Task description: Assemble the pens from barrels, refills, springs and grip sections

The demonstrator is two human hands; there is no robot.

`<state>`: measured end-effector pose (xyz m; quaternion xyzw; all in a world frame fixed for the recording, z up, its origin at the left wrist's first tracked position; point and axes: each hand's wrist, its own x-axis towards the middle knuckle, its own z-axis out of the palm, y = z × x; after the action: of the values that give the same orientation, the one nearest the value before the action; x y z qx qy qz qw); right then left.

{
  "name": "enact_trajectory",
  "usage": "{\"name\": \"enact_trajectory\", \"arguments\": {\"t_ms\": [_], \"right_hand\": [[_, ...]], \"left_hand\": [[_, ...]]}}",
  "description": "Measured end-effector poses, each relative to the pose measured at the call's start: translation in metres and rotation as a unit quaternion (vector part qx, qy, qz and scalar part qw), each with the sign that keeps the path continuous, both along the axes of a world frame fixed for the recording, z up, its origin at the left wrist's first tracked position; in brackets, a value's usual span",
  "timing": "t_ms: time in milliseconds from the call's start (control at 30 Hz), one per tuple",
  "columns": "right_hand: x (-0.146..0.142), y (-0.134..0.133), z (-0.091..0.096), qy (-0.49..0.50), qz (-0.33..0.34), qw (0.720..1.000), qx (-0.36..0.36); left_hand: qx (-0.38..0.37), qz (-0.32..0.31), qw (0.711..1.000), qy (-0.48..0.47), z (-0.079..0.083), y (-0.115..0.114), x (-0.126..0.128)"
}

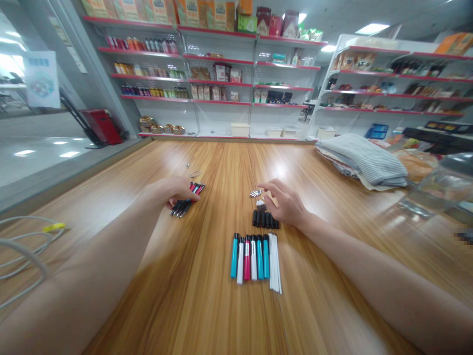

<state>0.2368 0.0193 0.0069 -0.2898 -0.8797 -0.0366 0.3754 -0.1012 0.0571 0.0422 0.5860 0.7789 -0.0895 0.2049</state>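
A row of assembled pens [182, 207], black with red and teal parts, lies slanted on the table. My left hand [173, 191] is closed around them, its thumb over their upper part. My right hand [284, 202] hovers beside small silver pen tips [254, 194], its bent fingers apart and nothing visible in them. Under its fingers are small springs [260, 203], partly hidden, and black rubber grips [261, 218] in a row. Nearer to me lie teal, white and red pen barrels [247, 259] side by side, with thin white refills [274, 261] along their right.
A wire ring [194, 174] and a tiny metal bit [187, 164] lie beyond my left hand. White cable [25, 246] coils at the left. Folded striped cloth [364, 155] and a clear jar [439, 182] stand at the right. Stocked shelves [221, 101] line the back.
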Motion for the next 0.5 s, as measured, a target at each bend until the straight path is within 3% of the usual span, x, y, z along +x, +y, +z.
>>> {"name": "enact_trajectory", "arguments": {"t_ms": [200, 500], "right_hand": [[0.001, 0.0, 0.001, 0.0, -0.008, 1.0, 0.006], [0.001, 0.001, -0.001, 0.004, -0.011, 1.0, 0.002]], "left_hand": [[0.033, 0.007, 0.999, 0.004, 0.005, 0.003, 0.0], [0.076, 0.047, 0.996, 0.004, -0.005, 0.013, -0.014]]}}
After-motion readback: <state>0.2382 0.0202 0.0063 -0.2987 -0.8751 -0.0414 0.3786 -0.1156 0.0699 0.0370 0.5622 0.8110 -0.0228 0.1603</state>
